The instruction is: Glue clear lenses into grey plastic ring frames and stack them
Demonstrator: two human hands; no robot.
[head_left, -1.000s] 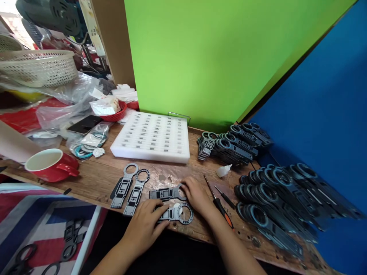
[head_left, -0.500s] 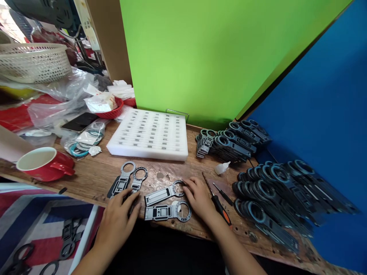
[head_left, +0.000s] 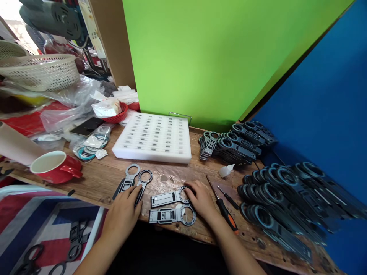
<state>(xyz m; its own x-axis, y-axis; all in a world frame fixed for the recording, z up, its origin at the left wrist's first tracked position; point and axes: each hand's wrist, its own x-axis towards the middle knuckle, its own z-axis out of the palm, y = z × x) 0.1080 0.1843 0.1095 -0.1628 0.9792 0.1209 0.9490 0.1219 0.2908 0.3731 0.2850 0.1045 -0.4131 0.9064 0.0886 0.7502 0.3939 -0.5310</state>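
Observation:
Two flat grey parts with ring ends lie on the table in front of me, an upper one (head_left: 164,199) and a lower one (head_left: 163,216). My right hand (head_left: 200,198) rests with bent, slightly spread fingers at the ring of the upper part. Further left, my left hand (head_left: 124,208) lies over the lower end of a ringed part (head_left: 145,176), its fingers partly apart. Beside that is another ringed part (head_left: 132,170) with a dark piece under it. What my left fingertips touch is partly hidden.
A white foam tray (head_left: 155,137) holds rows of small pieces. Screwdrivers (head_left: 226,214), a small white bottle (head_left: 226,170) and stacks of dark ringed parts (head_left: 266,191) are at right. A red mug (head_left: 56,168) and a cloth-lined bin (head_left: 51,221) stand at left.
The whole view has shifted, so things appear slightly further right and lower. My left hand has moved over the ringed part, its fingers closer together; my right hand stays at the upper part's ring.

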